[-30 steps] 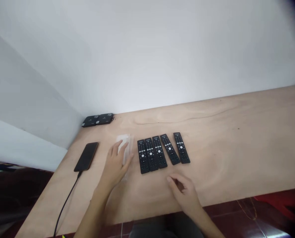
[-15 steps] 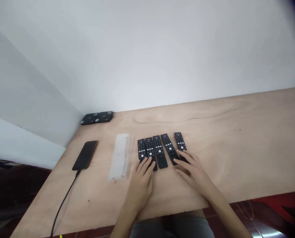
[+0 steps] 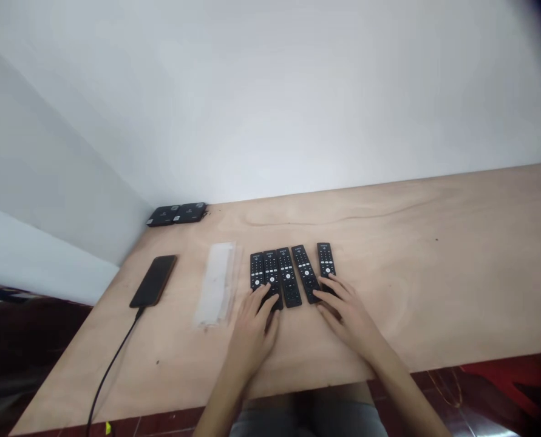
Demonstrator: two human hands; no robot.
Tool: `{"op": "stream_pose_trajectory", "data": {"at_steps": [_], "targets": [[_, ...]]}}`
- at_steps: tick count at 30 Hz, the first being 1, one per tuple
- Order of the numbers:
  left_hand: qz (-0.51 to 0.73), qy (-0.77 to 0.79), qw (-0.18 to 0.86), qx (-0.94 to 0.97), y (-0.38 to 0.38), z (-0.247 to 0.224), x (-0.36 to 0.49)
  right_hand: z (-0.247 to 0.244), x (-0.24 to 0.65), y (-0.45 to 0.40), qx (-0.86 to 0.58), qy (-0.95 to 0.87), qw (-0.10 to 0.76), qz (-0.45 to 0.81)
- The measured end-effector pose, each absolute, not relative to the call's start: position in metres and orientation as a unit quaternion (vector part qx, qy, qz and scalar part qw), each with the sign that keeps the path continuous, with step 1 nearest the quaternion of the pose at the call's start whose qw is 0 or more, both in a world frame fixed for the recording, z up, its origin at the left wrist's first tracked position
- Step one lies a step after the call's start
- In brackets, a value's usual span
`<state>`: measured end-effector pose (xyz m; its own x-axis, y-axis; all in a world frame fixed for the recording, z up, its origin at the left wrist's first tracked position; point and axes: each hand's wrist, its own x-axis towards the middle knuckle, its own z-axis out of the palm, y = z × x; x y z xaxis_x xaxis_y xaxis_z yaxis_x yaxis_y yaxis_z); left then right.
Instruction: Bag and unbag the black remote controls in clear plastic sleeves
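Several black remote controls lie in a row on the wooden table. My left hand [image 3: 254, 318] rests with spread fingers over the lower ends of the leftmost remote [image 3: 257, 267] and its neighbour [image 3: 271, 265], which lie side by side. A middle remote [image 3: 289, 276] sits uncovered just right of these. My right hand [image 3: 347, 309] has its fingers apart, touching the lower end of a slanted remote [image 3: 305, 267] and covering the bottom of the rightmost remote [image 3: 326, 258]. A gap separates those two at their tops.
Clear plastic sleeves [image 3: 215, 284] lie left of the remotes. Farther left is a dark phone [image 3: 154, 280] with a black cable [image 3: 110, 364] running over the table's front edge. Two black boxes [image 3: 163, 215] [image 3: 190, 212] stand in the back corner by the white wall [image 3: 297, 97].
The slanted remote has turned a little straighter and moved slightly left with my right hand. My left thumb has spread farther from its fingers. The view has shifted slightly.
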<state>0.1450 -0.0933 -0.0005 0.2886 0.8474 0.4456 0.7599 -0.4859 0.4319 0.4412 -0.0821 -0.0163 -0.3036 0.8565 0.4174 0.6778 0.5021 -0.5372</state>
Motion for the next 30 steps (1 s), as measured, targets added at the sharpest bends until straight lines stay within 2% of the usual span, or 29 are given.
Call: {"op": "stream_pose_trajectory", "data": {"at_steps": [8, 21, 26, 30], "targets": [[0.329, 0.544, 0.098, 0.765, -0.098, 0.003, 0.142, -0.019, 0.443, -0.08, -0.483, -0.764, 0.39, 0.176], [0.367, 0.583, 0.013, 0.725, -0.109, 0.001, 0.146, -0.019, 0.441, -0.079, -0.494, -0.767, 0.37, 0.175], [0.36, 0.642, 0.039, 0.676, -0.115, 0.002, 0.146, -0.019, 0.441, -0.078, -0.499, -0.767, 0.362, 0.177], [0.326, 0.662, 0.099, 0.668, -0.101, 0.01, 0.143, -0.019, 0.441, -0.079, -0.501, -0.766, 0.365, 0.172]]}}
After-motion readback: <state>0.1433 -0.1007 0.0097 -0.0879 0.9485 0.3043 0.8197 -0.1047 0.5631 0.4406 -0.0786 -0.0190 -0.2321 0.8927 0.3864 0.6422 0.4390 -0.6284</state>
